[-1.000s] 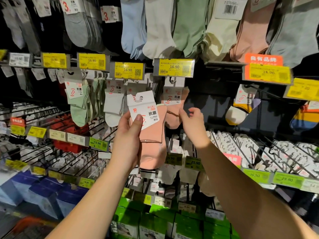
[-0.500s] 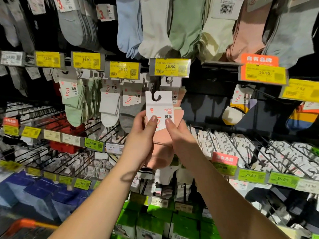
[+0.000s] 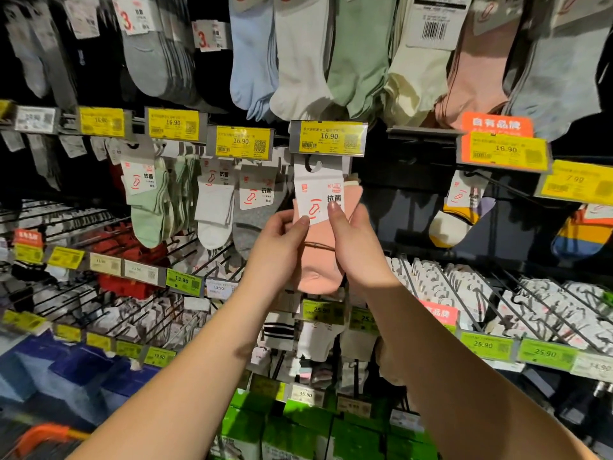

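Head camera looks up at the sock wall, and both hands are raised in the middle of it with one pack between them. The left hand (image 3: 278, 240) grips the pink socks (image 3: 318, 260) from the left side, thumb pressed on the lower left corner of the white card (image 3: 318, 194), its other fingers curled out of sight behind the fabric. The right hand (image 3: 358, 247) mirrors it from the right, thumb flat on the card's face just beside the printed characters, with the rest of its fingers hidden behind the pack too. So the socks sit upright between the two palms, toe hanging down below the wrists and card sticking up above the thumbs. The card's hook cut-out reaches right up under the yellow price tag (image 3: 328, 137) reading 16.90; whether it is on the peg I cannot tell. Just to the left of the left hand hang grey socks (image 3: 255, 207), then white socks (image 3: 214, 207), then green socks (image 3: 146, 207), each with the same kind of card.
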`<state>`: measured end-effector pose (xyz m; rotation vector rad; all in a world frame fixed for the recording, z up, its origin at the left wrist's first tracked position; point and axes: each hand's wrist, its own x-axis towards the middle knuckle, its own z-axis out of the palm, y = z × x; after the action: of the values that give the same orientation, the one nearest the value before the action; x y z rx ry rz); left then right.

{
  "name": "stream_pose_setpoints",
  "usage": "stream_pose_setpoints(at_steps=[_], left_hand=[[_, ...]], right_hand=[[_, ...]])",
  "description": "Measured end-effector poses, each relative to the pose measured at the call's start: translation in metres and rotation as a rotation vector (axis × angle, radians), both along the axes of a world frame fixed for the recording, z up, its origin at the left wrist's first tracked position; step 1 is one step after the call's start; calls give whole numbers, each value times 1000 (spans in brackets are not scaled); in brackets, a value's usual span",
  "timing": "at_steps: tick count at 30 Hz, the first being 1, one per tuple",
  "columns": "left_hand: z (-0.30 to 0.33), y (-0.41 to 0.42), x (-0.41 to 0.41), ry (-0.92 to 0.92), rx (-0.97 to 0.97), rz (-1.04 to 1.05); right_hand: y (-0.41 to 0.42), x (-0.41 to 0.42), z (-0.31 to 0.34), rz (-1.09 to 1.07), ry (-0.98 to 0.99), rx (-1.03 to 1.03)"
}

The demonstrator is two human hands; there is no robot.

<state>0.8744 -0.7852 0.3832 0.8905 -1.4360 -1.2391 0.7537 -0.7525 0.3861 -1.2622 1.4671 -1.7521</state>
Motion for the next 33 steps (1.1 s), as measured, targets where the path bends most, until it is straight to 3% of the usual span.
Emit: stream_pose_setpoints(at_steps=[9,18,33], left_hand=[[7,-9,-8,-33,-27,3],[-7,-10,-13,-38,-35,6],[-3,-66,-52,-283,-6,149]], right_hand=[[-6,-9,12,-79,51,30],[-14,-15,-8,-51,-56,17],[-52,-41,3,-304,501,364]])
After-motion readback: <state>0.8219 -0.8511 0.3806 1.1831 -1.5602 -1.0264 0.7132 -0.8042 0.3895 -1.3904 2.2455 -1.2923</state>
